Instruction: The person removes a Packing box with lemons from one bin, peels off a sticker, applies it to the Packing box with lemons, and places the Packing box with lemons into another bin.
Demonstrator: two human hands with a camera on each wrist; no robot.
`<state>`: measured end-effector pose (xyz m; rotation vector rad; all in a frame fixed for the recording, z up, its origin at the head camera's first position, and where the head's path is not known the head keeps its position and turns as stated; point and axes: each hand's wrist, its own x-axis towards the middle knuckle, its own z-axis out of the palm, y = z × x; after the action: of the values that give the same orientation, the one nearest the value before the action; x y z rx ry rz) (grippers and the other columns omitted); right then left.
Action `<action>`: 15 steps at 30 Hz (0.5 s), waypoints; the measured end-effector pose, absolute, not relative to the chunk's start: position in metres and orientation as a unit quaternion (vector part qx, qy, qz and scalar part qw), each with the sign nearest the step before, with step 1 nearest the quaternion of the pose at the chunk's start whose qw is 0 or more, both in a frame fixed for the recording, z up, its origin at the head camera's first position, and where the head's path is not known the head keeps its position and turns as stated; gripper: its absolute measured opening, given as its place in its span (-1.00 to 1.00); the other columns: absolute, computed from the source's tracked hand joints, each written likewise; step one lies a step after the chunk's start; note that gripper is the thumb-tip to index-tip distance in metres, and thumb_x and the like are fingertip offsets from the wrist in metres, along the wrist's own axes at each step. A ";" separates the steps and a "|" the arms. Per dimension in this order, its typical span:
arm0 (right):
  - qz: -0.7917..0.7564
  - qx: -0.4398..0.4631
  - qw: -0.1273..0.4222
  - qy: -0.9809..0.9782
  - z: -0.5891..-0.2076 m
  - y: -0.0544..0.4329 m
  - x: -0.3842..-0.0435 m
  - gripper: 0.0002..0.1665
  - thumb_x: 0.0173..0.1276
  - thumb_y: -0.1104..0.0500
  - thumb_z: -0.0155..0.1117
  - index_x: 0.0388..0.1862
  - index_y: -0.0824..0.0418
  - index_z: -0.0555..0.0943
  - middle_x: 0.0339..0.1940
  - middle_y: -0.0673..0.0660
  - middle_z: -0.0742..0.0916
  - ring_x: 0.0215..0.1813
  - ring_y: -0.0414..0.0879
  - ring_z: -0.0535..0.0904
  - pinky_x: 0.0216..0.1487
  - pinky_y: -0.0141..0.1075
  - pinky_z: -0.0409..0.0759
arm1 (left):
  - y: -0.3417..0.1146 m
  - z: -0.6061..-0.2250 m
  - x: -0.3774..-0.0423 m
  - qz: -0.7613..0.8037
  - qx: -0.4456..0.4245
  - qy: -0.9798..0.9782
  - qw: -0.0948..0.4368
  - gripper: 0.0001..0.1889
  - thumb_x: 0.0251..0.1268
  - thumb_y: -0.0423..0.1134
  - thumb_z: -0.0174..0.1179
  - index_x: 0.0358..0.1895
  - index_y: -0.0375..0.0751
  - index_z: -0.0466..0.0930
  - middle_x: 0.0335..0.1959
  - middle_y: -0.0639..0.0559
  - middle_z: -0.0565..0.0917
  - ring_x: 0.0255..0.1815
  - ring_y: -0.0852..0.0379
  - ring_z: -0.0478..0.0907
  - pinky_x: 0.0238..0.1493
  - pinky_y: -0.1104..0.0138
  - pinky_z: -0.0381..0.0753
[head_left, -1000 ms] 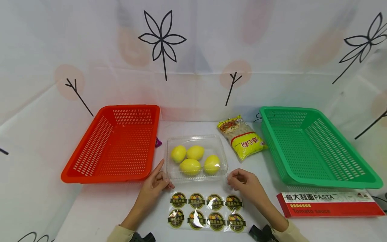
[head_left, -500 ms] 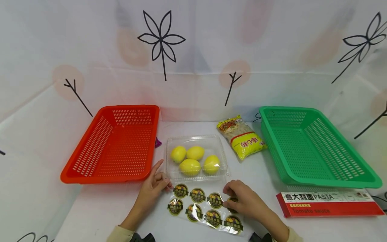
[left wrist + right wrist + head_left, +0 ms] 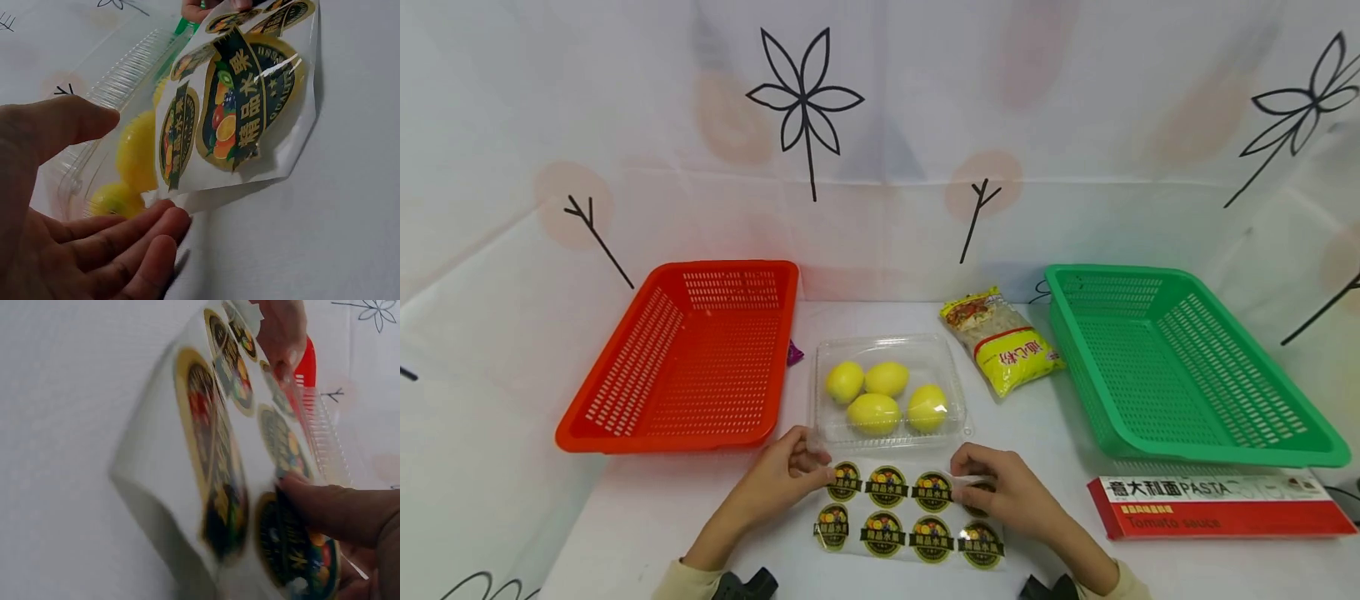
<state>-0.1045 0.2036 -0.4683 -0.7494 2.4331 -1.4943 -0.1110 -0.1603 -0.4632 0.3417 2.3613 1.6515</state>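
A sheet of round fruit stickers [image 3: 910,517], black and gold with pictured fruit, is tilted up off the table in both wrist views. My right hand [image 3: 1011,492] pinches its right end, thumb [image 3: 325,503] on the printed face and fingers behind. At the opposite end is my left hand [image 3: 778,479]; its thumb [image 3: 78,125] and fingers [image 3: 140,240] are spread apart beside the sheet's edge. Just beyond the sheet sits a closed clear plastic clamshell box [image 3: 938,357] with several yellow lemons [image 3: 874,414] inside.
A red basket [image 3: 722,350] stands at the left and a green basket [image 3: 1172,375] at the right. Between the box and the green basket lies a yellow macaroni bag [image 3: 1003,342]. A red pasta box [image 3: 1221,521] lies in front of the green basket.
My right hand has moved left and taken hold of the sticker sheet's right end. My left hand's index finger has come down from the clamshell box's side toward the sheet's left edge.
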 end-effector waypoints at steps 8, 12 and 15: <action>-0.569 -0.163 0.020 0.805 -0.469 0.207 -0.106 -0.79 0.36 0.22 0.51 -0.06 0.11 0.72 -0.15 0.01 0.79 -0.08 -0.09 0.69 -0.06 -0.27 0.65 | -0.162 -0.459 -0.112 0.639 0.137 0.709 0.264 -0.68 0.38 -0.35 0.35 0.02 -0.51 0.51 -0.21 -0.18 0.75 -0.36 0.04 0.69 -0.29 0.26 0.74; -0.597 -0.111 0.002 0.795 -0.467 0.207 -0.106 -0.75 0.35 0.21 0.52 -0.02 0.18 0.74 -0.07 0.11 0.78 -0.08 -0.07 0.70 -0.15 -0.24 0.70 | -0.162 -0.465 -0.111 0.664 0.165 0.657 0.316 -0.81 0.36 -0.41 0.34 -0.10 -0.47 0.58 -0.27 -0.19 0.77 -0.36 0.11 0.68 -0.28 0.31 0.74; -0.601 -0.072 -0.003 0.796 -0.466 0.207 -0.106 -0.72 0.33 0.19 0.54 -0.01 0.20 0.73 -0.01 0.13 0.77 -0.01 -0.06 0.67 -0.09 -0.28 0.67 | -0.159 -0.467 -0.108 0.668 0.166 0.632 0.355 -0.82 0.41 -0.36 0.32 -0.09 -0.45 0.66 -0.27 -0.22 0.78 -0.33 0.09 0.72 -0.26 0.30 0.75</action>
<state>-0.1058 0.2070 -0.4658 -0.2257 2.5052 -1.8934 -0.1081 -0.1590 -0.4670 0.4288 1.6334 1.7266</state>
